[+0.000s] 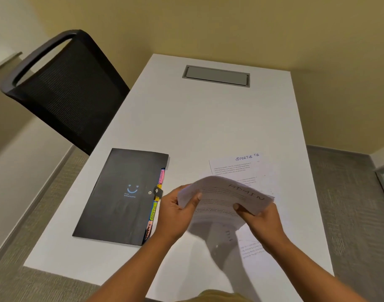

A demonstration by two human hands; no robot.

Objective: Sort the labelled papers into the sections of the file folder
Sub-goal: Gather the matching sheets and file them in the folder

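Left hand: my left hand [178, 212] pinches the near left edge of a sheaf [226, 197] of papers, thumb on top and fingers underneath.
Right hand: my right hand [261, 216] grips the sheaf's right side the same way, thumb pressed on the top page, so both hands are closed on paper.
Sheaf: it is held bowed and lifted off the table [208, 118], just right of the folder. The top page reads "ADMIN" in large handwriting, with lines of print too small to read.
Step in hand: I judge I'm gathering or checking the ADMIN papers - nothing is filed yet.
Next move: the file folder [121, 197] lies shut, so it needs one hand freed to undo the clasp [157, 191] and open the cover before the matching section can be found.
Folder: black, flat on the table to my left, with a small blue smiley [132, 189] and tiny wording I can't make out.
Tabs: along its right edge, a pink tab [162, 176] reads "FINANCE". A green tab [153, 211] looks like "ADMIN", though I'm not certain. The lowest tab [149, 231] is unreadable.
Loose sheets: a page headed "SPORTS" [241, 166] lies flat beyond the sheaf - another page [252, 251] shows under my right wrist, its heading hidden.
Surroundings: a grey hatch [216, 75] sits at the table's far end, and a black mesh chair [62, 88] stands at the left.
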